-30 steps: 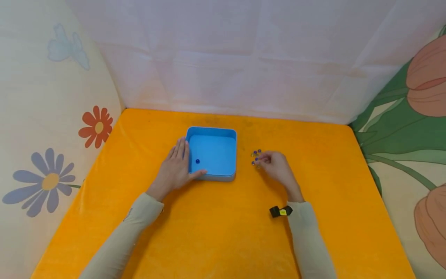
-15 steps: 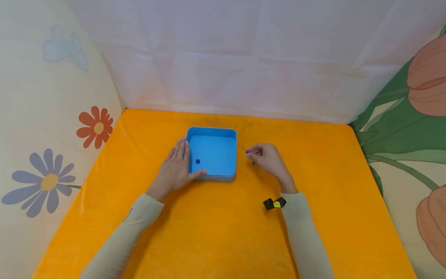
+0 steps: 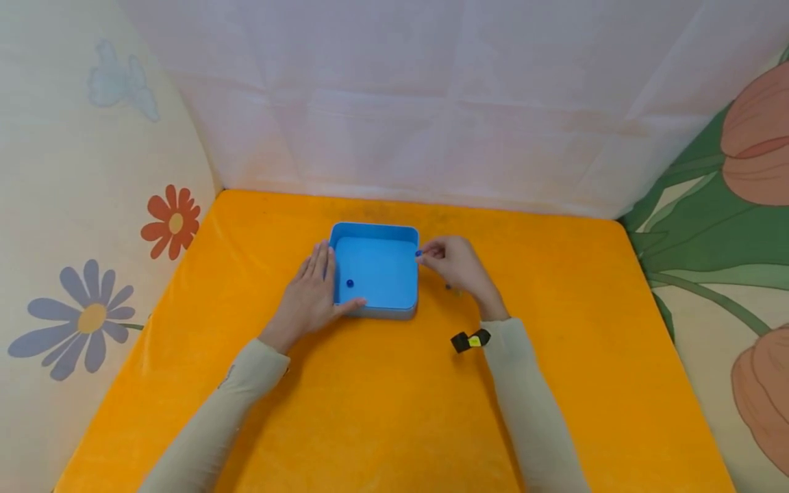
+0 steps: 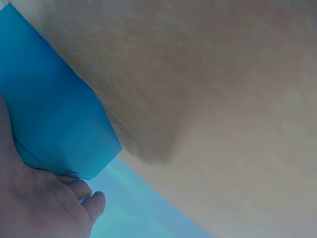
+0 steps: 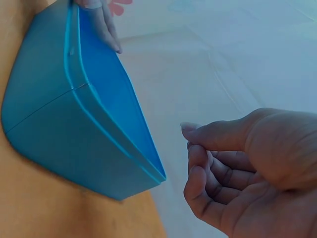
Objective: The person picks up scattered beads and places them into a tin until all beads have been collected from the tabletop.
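Note:
A blue square box (image 3: 388, 313) stands upright on the table, with one dark blue marble (image 3: 350, 283) inside near its left front. My left hand (image 3: 308, 291) lies straight-fingered along the box's left wall, its thumb over the front rim. At the right rim, my right hand (image 3: 456, 267) pinches a small blue marble (image 3: 418, 253) between thumb and fingertips. In the right wrist view that hand (image 5: 233, 168) is beside the box (image 5: 74, 139), and its thumb mostly hides the marble. Partly below the right hand, a blue marble (image 3: 448, 286) lies on the cloth.
An orange cloth (image 3: 370, 411) covers the table. A pale curtain (image 3: 394, 103) hangs behind it, with flower-printed panels at both sides. A black strap with a yellow patch (image 3: 470, 340) sticks out from the right wrist.
My right hand has picked up a blue marble from the small group on the cloth and carried it left and away from me to the box's right rim. The left hand stays put.

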{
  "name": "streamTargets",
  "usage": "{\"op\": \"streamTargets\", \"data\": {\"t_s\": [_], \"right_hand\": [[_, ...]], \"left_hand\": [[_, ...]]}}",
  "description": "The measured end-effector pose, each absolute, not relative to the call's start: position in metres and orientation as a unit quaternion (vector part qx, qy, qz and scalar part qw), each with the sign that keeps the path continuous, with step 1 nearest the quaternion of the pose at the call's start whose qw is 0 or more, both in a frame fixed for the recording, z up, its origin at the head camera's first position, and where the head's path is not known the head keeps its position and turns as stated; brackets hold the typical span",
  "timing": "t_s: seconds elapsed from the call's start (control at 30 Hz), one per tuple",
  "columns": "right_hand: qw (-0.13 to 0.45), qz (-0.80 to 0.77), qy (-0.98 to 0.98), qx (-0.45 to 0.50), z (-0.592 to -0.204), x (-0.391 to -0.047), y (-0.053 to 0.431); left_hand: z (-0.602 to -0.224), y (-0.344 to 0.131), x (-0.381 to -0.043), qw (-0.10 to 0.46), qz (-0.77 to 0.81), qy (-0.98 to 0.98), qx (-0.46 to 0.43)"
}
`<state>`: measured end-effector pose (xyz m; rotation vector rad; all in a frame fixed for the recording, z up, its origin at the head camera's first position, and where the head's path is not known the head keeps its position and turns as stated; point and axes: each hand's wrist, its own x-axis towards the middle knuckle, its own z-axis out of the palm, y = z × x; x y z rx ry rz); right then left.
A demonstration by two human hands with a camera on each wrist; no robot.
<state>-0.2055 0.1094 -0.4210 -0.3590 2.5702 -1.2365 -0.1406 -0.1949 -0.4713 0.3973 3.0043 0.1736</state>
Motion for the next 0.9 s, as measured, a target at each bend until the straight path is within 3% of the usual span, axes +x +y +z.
{"op": "streamTargets", "data": {"t_s": [0.9], "right_hand": [[0.149,-0.428,0.872,-0.185,-0.408,-0.237,0.067]], "left_hand": [[-0.473,-0.199,-0.142,0.059,0.061,0.988,0.13]]}}
